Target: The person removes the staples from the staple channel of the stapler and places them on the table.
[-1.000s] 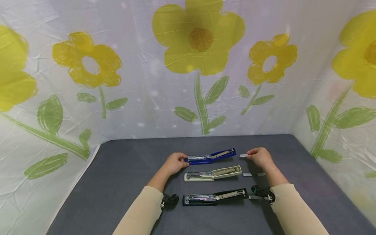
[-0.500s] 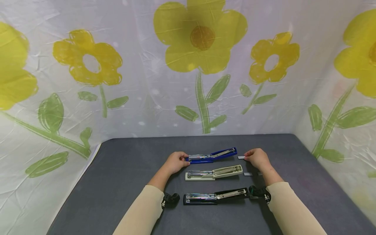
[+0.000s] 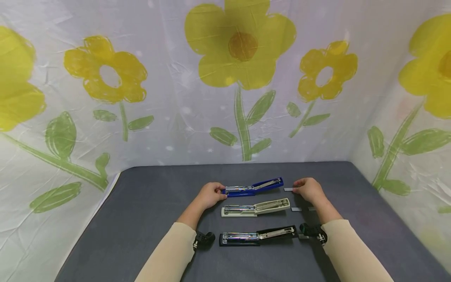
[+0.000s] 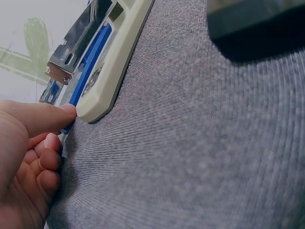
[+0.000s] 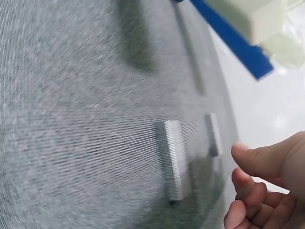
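My left hand [image 3: 210, 195] pinches the left end of the blue stapler [image 3: 243, 192], which lies opened out at the back of the row. In the left wrist view its thumb [image 4: 62, 114] presses at that end, beside the cream stapler [image 4: 116, 71]. My right hand [image 3: 309, 190] is just right of a small staple strip [image 3: 288, 189], beyond the blue stapler's raised end. In the right wrist view thumb and fingers are loosely bent with a gap between them. That staple strip [image 5: 213, 135] lies on the cloth just past the thumb tip.
The cream stapler and a black stapler [image 3: 258, 236] lie opened out nearer the front. More staple strips [image 3: 296, 209] lie right of them, one partly behind the right wrist's camera. A flowered curtain [image 3: 169, 117] stands behind the grey table [image 3: 141, 219].
The right hand and the staple strip have shifted a little to the left, closer to the blue stapler. The left hand stays on the stapler's end.
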A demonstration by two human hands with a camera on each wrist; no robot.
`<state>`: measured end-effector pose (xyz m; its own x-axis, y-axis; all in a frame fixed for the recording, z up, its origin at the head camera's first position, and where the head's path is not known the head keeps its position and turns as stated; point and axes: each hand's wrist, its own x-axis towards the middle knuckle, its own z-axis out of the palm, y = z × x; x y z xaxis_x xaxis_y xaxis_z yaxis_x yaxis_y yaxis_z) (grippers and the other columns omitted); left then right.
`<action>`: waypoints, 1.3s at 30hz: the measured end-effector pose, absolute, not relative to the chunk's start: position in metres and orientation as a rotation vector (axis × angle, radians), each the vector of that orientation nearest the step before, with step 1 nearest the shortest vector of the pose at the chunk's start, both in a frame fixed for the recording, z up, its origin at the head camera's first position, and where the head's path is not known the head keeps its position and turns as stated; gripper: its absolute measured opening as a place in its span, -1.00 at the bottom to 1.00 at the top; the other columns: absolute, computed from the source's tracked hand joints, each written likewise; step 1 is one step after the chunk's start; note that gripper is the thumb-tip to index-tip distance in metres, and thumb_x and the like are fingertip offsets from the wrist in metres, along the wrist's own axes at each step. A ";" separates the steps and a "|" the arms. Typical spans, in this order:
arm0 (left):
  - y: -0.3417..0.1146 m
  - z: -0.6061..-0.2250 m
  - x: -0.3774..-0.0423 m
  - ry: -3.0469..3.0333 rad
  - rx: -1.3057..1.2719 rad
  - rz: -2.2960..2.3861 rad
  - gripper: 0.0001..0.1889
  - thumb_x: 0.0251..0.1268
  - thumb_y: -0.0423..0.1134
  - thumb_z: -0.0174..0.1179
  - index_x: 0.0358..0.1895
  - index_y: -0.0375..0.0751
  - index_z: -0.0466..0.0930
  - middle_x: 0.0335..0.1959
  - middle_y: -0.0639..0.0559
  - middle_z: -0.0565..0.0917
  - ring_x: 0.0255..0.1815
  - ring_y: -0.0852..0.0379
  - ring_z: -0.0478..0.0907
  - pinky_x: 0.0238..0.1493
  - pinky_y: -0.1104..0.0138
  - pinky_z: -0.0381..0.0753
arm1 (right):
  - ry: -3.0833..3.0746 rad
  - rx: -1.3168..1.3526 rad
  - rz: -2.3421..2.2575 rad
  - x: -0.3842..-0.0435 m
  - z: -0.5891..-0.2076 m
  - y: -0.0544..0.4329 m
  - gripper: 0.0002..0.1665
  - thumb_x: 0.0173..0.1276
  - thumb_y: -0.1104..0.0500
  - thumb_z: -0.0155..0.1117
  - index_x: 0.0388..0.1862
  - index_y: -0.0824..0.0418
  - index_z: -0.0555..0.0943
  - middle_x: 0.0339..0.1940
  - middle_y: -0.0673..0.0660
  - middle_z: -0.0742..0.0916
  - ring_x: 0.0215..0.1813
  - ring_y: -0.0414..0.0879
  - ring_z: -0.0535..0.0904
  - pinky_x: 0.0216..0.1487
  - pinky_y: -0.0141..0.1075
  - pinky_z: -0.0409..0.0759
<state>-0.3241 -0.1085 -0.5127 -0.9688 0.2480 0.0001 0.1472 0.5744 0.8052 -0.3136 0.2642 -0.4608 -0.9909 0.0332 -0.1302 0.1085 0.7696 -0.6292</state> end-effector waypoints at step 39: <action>-0.108 -0.514 -0.325 2.705 0.372 1.363 -0.67 0.32 -0.34 0.39 0.10 -0.39 0.69 -0.62 0.10 0.41 -0.58 0.18 0.29 -0.38 0.29 0.32 | 2.906 -0.286 -1.079 -0.295 -0.376 0.160 -0.64 0.53 0.22 0.28 0.25 0.25 0.65 0.02 0.22 0.70 -0.12 0.05 0.62 -0.26 -0.12 0.51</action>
<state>-0.3245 -0.1083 -0.5138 -0.9662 0.2561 0.0290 0.1757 0.5723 0.8010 -0.2946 0.1602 -0.3764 -0.9827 -0.1813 0.0372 -0.1616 0.7431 -0.6493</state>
